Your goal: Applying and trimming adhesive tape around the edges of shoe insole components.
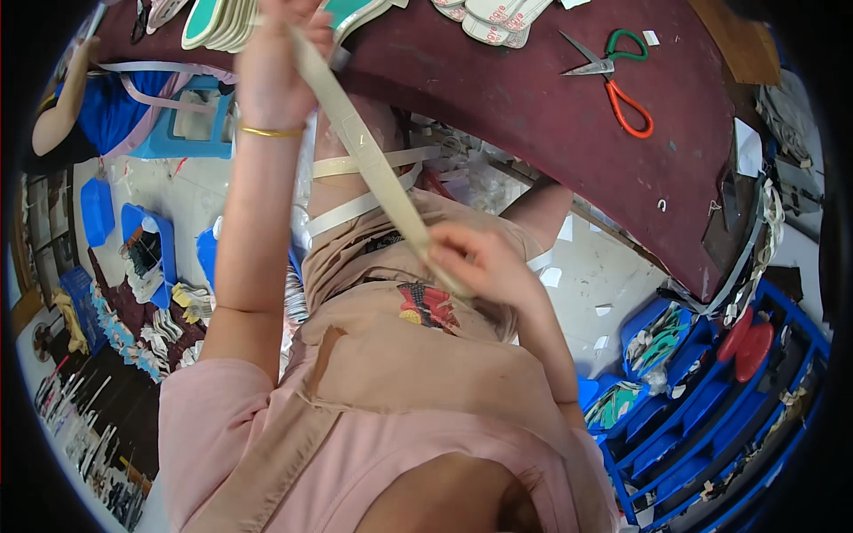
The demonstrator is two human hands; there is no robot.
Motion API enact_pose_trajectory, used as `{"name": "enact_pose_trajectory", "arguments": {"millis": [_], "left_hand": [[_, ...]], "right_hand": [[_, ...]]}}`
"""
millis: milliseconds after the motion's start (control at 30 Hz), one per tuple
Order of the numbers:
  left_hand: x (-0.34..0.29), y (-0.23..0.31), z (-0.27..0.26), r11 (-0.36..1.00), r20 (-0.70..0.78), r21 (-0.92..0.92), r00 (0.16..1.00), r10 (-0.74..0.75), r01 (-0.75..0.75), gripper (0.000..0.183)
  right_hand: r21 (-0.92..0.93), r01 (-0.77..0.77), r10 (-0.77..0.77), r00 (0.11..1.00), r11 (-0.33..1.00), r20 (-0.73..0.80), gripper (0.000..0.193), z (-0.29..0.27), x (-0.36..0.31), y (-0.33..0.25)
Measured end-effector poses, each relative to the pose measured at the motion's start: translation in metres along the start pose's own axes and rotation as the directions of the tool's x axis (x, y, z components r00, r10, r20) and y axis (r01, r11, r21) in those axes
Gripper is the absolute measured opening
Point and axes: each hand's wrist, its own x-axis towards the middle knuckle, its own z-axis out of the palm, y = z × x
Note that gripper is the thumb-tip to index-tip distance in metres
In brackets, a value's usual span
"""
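- Strip (378, 171): cream, long, narrow; slants from the left hand at upper left down to the right hand, in front of the person's lap and apron (426, 364). Looks stretched fairly straight between the hands.
- Left hand (277, 71): raised at the top of view, over the near table edge; fingers clamped on the strip's upper part. Blurred, exact finger positions can't be told. Yellow bracelet (269, 132) on the wrist.
- Right hand (480, 258): lower, in front of the apron; thumb and fingers together, pinched on the strip near its lower end.
- Apron: tan, over a pink shirt (218, 400); dark red picture on the front.
- Table (551, 124): maroon top, curved by the lens, across the top and upper right.
- Scissors (609, 69): on the table, blades apart, one green handle, one red-orange.
- Green-and-cream insoles (222, 25): stacked on the table, just beside the left hand.
- White insoles (498, 19): overlapping pile with red print, top middle of the table.
- Co-worker (111, 111): at far left, blue clothing, bare arm visible.
- Light blue stool (187, 142): near the co-worker.
- Blue bin (160, 258): on the floor at left, filled with dark and pale pieces.
- Blue rack (711, 426): lower right, red rounded thing (754, 351) at its upper part.
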Motion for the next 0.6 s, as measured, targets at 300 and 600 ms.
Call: {"name": "enact_pose_trajectory", "arguments": {"millis": [300,600], "left_hand": [[-0.052,-0.054,0.056,0.588,0.353,0.798,0.689,-0.633,0.133,0.036],[0.135,-0.153,0.137,-0.389,0.588,0.798,0.736,0.337,-0.459,0.036]], "right_hand": [[0.420,0.584,-0.012,0.594,0.694,-0.805,0.027,-0.060,0.059,-0.025],[0.171,0.716,-0.344,0.513,0.677,-0.787,0.034,-0.134,0.144,-0.019]]}}
